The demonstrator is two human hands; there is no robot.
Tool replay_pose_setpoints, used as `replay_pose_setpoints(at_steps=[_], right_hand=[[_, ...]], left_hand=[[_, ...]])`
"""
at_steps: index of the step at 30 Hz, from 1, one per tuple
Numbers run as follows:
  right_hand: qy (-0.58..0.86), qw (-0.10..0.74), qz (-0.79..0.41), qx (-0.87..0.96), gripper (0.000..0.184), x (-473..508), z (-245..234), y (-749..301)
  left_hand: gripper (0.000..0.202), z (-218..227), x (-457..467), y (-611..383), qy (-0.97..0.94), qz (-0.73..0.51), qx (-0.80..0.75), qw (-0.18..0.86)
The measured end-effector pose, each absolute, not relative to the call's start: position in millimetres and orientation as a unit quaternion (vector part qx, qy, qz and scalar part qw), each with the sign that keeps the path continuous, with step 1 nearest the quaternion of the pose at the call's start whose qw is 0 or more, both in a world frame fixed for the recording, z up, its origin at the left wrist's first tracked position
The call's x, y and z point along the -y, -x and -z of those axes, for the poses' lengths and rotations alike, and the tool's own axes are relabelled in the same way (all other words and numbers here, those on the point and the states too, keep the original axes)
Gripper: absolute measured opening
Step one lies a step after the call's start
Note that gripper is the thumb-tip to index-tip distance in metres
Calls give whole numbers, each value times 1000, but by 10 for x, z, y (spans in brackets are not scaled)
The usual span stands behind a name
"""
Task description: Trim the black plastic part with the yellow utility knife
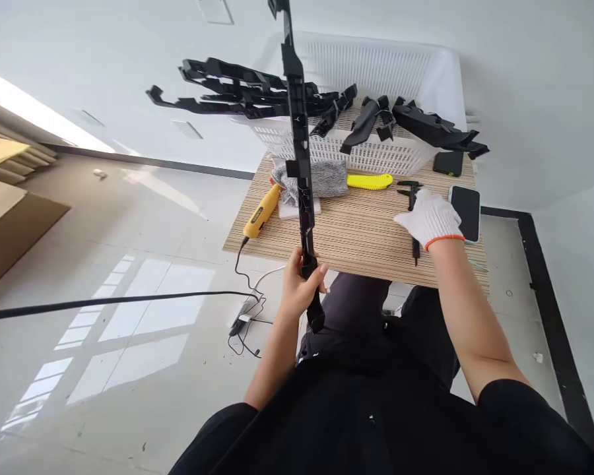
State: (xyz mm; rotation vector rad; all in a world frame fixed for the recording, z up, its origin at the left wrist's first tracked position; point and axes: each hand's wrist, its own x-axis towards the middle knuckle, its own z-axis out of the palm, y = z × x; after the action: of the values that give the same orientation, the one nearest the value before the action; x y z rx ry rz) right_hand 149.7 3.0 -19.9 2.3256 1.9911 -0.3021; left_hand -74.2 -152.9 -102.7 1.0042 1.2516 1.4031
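Note:
My left hand (303,282), bare, is closed round the lower end of a long black plastic strip (299,152) that stands nearly upright, reaching above the top of the picture. My right hand (429,218), in a white knitted glove, lies on the wooden table top (356,231), its fingers over a black caliper (414,198). Whether it grips the caliper I cannot tell. A yellow utility knife (369,181) lies just left of that hand.
A white perforated basket (376,72) at the table's far edge holds several long black plastic parts (237,92) that stick out left and right. A yellow corded tool (260,212), a grey glove (321,178), a white block and two phones (465,210) lie on the table. Cables run across the floor.

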Motion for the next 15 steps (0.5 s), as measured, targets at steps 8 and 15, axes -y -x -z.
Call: replay_pose_setpoints(at_steps=[8,15], right_hand=[[-765,32,155,-624,44,-44,494,-1877],[-700,-64,193,-685,36,526,229,-2251]], left_hand=[[50,1108,1471,327,-462,-635,-407,467],[41,1228,1610,241,-504,-598,-382,493]])
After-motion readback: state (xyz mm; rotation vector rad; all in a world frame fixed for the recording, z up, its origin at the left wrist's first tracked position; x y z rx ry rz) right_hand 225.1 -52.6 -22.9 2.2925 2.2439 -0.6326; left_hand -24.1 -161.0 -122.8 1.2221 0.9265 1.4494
